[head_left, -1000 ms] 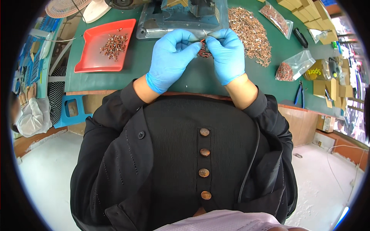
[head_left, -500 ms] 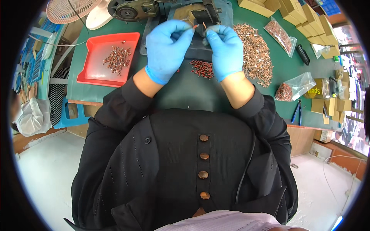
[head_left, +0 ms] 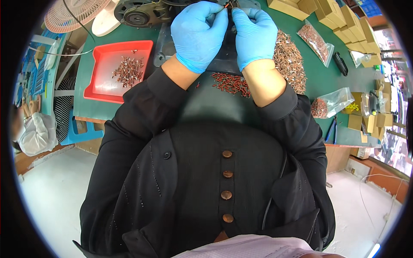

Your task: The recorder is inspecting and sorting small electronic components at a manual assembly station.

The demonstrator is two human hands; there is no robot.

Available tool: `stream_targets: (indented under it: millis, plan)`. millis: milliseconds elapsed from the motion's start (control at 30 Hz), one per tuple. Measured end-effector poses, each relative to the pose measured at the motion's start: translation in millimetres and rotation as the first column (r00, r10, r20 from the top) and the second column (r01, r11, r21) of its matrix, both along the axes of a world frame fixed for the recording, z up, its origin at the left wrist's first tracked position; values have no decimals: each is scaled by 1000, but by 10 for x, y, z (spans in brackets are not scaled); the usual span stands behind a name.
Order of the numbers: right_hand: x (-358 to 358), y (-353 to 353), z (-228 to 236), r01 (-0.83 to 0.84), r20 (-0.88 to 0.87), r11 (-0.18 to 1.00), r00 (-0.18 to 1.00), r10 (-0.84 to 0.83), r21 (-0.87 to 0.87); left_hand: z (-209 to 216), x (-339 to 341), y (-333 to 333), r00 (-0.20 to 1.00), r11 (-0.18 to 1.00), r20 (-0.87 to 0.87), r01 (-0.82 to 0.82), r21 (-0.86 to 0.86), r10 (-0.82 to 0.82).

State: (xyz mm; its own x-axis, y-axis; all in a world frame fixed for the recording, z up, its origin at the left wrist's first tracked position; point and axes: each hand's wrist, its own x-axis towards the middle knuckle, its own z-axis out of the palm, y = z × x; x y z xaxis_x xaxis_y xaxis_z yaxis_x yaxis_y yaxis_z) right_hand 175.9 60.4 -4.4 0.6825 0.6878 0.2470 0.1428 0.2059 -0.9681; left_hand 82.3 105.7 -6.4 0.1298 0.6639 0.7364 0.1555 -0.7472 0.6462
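My left hand, in a blue glove, is closed in a pinch at the machine at the top middle. A small red part shows at its fingertips. Beside it, my right hand, also gloved in blue, has its thumb and fingers pressed together. Whatever lies between those fingertips is too small and hidden to make out. The dark machine is partly covered by both hands. Below the hands lies a small pile of red parts. A larger heap of copper and silver pieces spreads to the right.
A red tray with similar pieces sits on the green table at left, near a fan. To the right are bagged parts, another bag, blue-handled pliers and cardboard boxes. Another person's sleeve shows far left.
Both hands have moved up and away from me, bringing their fingertips to the machine. The small red part has gone along in my left fingers. More of the red pile shows now.
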Motion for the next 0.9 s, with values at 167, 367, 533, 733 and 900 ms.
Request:
stream_targets:
  millis: [167, 367, 533, 733, 900]
  plan:
    - [18, 13, -5, 30, 31, 999, 999, -29, -26, 7, 38, 18, 1000, 998, 0, -21, 67, 21]
    - [28, 13, -11, 11, 4, 1000, 1000, -11, -21, 10, 47, 25, 1000, 998, -16, 8, 56, -7]
    - [31, 20, 3, -8, -49, 1000, 999, 9, 14, 27, 37, 27, 999, 995, -37, 0, 95, 4]
    - [15, 13, 11, -23, -76, 999, 997, 25, 22, 35, 42, 11, 1000, 993, -23, -15, 118, 18]
    - [12, 25, 1, -13, -105, 1000, 994, 15, 19, 23, 49, 12, 999, 995, -26, -15, 99, 18]
